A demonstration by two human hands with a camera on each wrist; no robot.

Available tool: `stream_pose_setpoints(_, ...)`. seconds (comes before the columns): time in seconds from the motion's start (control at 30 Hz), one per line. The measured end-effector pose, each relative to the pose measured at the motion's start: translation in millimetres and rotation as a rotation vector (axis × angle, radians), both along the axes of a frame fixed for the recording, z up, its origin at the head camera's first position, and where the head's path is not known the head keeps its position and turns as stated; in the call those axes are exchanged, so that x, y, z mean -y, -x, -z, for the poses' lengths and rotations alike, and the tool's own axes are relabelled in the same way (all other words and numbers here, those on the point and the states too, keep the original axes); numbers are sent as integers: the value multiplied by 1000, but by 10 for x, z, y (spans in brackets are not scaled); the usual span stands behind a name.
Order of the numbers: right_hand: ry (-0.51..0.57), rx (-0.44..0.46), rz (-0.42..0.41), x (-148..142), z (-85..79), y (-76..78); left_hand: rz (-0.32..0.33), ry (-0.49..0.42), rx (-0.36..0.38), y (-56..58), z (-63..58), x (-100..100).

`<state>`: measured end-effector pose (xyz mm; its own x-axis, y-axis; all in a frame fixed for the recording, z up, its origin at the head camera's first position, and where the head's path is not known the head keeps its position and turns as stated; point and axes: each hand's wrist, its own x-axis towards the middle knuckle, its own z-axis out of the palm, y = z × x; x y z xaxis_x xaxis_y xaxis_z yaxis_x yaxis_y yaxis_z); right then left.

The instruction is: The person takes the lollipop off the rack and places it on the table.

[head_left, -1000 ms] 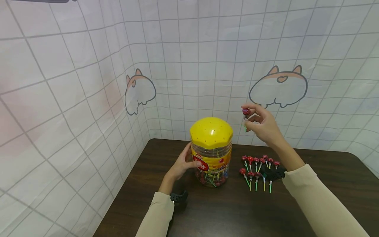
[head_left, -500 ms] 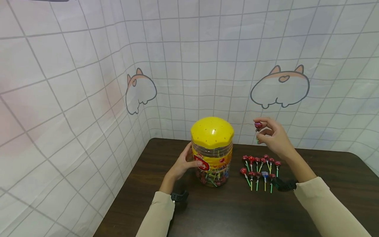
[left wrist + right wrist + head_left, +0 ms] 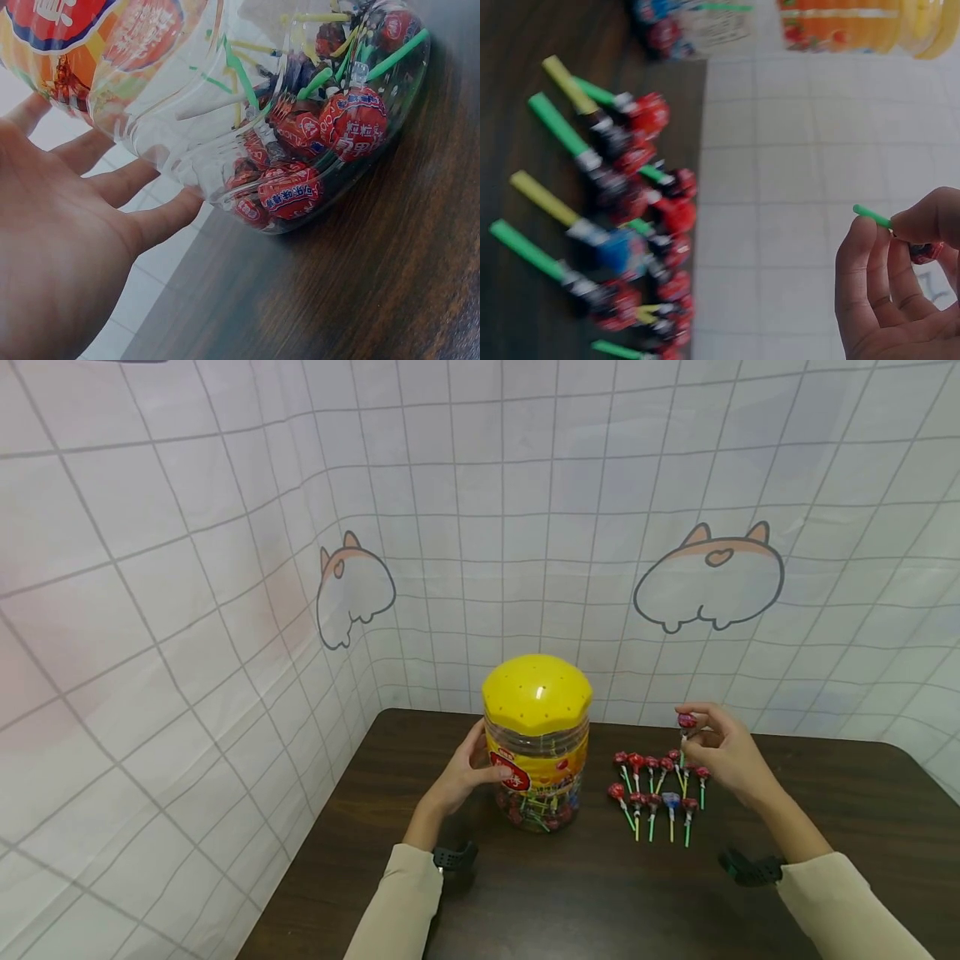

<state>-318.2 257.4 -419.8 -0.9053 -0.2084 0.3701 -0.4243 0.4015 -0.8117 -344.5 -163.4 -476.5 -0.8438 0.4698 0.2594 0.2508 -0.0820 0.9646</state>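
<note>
A clear plastic jar (image 3: pixel 542 768) with a domed yellow lid (image 3: pixel 536 693) stands upright on the table. My left hand (image 3: pixel 459 777) grips its left side, thumb on the label and fingers reaching behind. In the left wrist view, red-wrapped lollipops (image 3: pixel 289 191) show through the jar's lower wall. My right hand (image 3: pixel 727 756) pinches a lollipop (image 3: pixel 687 721) by its green stick (image 3: pixel 871 216), head up, above the far row. To the left and below, two rows of lollipops (image 3: pixel 637 806) lie on the table, mostly red, with one blue lollipop (image 3: pixel 671 800) in the nearer row.
The dark wooden table (image 3: pixel 585 893) ends at a white gridded cloth (image 3: pixel 517 568) hung behind it and along the left. Watch-like black bands (image 3: pixel 453 857) circle both wrists.
My right hand has moved right and down with the lollipop, from beside the jar's lid to above the right end of the far row. The left hand and jar stay put.
</note>
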Motion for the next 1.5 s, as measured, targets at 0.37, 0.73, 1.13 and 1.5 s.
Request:
stream_pose_setpoints(0.37, -18, 64, 28, -270, 368, -109, 0, -11, 11, -4, -5, -9)
stream_pose_setpoints(0.73, -57, 274, 17, -408, 595, -196, 4, -10, 24, -11, -22, 4)
stream_pose_setpoints(1.13, -108, 370, 7, -493, 752, -221, -5, -1, 11, -9, -18, -9)
stream_pose_setpoints(1.5, -345, 274, 69, -526, 782, -169, 2, -18, 8, 3, -16, -8)
